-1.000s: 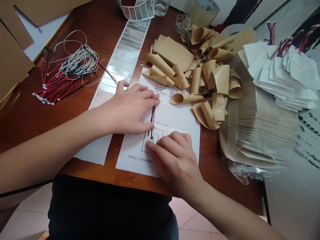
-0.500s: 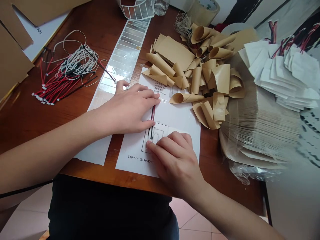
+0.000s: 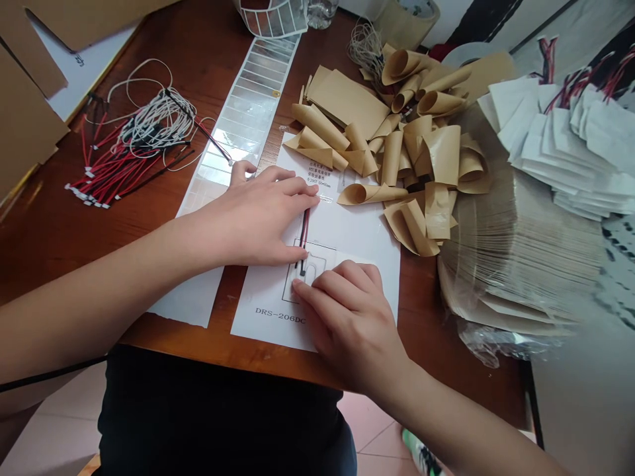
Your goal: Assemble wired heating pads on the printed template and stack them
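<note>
- At far left on the wooden table [image 3: 44, 244]: a cardboard box [image 3: 24, 125], partly in view.
- Beside it: a bundle of connector leads [image 3: 112, 172], red and black with white plugs, tangled with looped white cord [image 3: 153, 122].
- Left of centre: a strip of translucent labels [image 3: 255, 82], lying lengthwise, its lower part under the left forearm.
- Centre: the left hand [image 3: 262, 215], palm down, fingers spread; the thumb tip touches red-and-black leads [image 3: 305, 225].
- Beneath the leads: a printed sheet [image 3: 360, 225] marked "DRS-206DC"; their lower ends lie within its rectangular outline.
- Right of centre: the right hand [image 3: 347, 314], fingers curled, index fingertip on the outline area; whether it pinches anything cannot be told.
- Beyond: curled kraft-paper pieces [image 3: 391, 158].
- Far right: a plastic-wrapped stack [image 3: 536, 258], topped by white packets [image 3: 555, 145] with wires.
</note>
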`<move>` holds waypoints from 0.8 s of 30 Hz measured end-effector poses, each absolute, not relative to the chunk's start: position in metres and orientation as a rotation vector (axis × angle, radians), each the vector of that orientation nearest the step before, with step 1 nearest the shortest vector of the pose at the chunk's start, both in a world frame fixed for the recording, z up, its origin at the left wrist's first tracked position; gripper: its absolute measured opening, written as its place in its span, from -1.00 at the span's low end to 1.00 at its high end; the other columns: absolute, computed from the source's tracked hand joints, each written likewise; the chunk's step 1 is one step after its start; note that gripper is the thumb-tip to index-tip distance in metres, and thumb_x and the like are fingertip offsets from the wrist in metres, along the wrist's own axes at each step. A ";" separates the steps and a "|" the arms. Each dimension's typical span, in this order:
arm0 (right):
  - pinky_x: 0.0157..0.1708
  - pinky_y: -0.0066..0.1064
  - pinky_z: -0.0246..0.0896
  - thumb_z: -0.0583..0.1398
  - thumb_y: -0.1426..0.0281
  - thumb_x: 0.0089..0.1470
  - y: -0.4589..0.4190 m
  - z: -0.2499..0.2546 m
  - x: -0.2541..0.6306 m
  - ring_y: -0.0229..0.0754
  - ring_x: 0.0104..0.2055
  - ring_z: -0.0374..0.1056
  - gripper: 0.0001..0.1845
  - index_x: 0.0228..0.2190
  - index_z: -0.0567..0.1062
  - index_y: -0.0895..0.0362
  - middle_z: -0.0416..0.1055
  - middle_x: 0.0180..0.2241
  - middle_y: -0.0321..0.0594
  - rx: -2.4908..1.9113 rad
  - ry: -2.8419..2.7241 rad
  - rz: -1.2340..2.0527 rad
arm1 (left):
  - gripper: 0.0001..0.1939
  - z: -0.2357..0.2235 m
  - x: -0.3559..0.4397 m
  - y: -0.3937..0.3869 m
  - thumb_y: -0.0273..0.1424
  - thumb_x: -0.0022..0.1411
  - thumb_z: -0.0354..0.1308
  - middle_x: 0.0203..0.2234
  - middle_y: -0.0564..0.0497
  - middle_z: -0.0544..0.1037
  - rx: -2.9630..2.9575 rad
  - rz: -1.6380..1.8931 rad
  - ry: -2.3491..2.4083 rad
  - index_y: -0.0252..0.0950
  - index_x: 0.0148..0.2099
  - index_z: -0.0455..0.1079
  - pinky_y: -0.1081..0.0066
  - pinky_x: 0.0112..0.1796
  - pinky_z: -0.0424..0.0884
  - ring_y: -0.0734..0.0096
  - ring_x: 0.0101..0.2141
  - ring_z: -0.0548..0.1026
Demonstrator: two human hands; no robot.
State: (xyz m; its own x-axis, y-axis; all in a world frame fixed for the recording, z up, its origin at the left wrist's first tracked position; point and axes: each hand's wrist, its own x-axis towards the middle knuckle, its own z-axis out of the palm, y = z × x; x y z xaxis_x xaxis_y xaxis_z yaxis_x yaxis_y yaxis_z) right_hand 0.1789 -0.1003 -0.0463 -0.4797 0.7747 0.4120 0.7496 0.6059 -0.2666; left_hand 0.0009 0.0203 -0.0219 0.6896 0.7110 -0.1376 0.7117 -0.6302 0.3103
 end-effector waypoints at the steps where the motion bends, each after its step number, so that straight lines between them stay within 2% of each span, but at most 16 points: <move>1: -0.31 -0.30 -0.03 0.20 0.61 0.28 -0.100 -0.047 0.179 -0.17 -0.37 0.11 -0.84 -0.25 0.57 0.17 0.39 -0.50 -0.27 -1.204 -2.340 0.068 | -0.28 -0.022 0.001 0.020 -0.01 0.24 0.18 0.37 -0.09 0.35 2.562 -0.011 1.117 -0.10 0.39 0.30 -0.10 0.29 -0.12 -0.13 0.35 0.17; 8: -0.32 -0.29 -0.01 0.19 0.58 0.30 -0.099 -0.047 0.178 -0.18 -0.37 0.11 -0.85 -0.25 0.56 0.18 0.41 -0.49 -0.26 -1.206 -2.344 0.089 | -0.20 -0.022 -0.001 0.021 0.01 0.21 0.19 0.40 -0.12 0.29 2.548 -0.038 1.088 -0.14 0.43 0.24 -0.15 0.30 -0.13 -0.18 0.38 0.11; 14: -0.33 -0.28 -0.01 0.16 0.57 0.32 -0.100 -0.046 0.179 -0.17 -0.36 0.11 -0.83 -0.24 0.56 0.18 0.40 -0.48 -0.25 -1.199 -2.349 0.096 | -0.23 -0.021 -0.002 0.021 0.01 0.25 0.14 0.42 -0.12 0.25 2.517 -0.047 1.078 -0.13 0.43 0.23 -0.19 0.31 -0.13 -0.23 0.39 0.08; 18: -0.33 -0.28 -0.02 0.14 0.57 0.33 -0.100 -0.047 0.180 -0.17 -0.36 0.12 -0.82 -0.22 0.56 0.17 0.42 -0.46 -0.24 -1.196 -2.359 0.112 | -0.15 -0.023 -0.001 0.020 0.08 0.18 0.19 0.42 -0.12 0.23 2.523 -0.053 1.070 -0.13 0.43 0.23 -0.21 0.31 -0.14 -0.27 0.38 0.07; 24: -0.33 -0.28 -0.03 0.17 0.58 0.31 -0.100 -0.046 0.179 -0.17 -0.36 0.10 -0.85 -0.25 0.55 0.21 0.39 -0.48 -0.24 -1.195 -2.366 0.121 | -0.13 -0.023 -0.002 0.019 0.07 0.14 0.23 0.44 -0.14 0.21 2.531 -0.044 1.056 -0.14 0.42 0.23 -0.19 0.32 -0.16 -0.25 0.39 0.06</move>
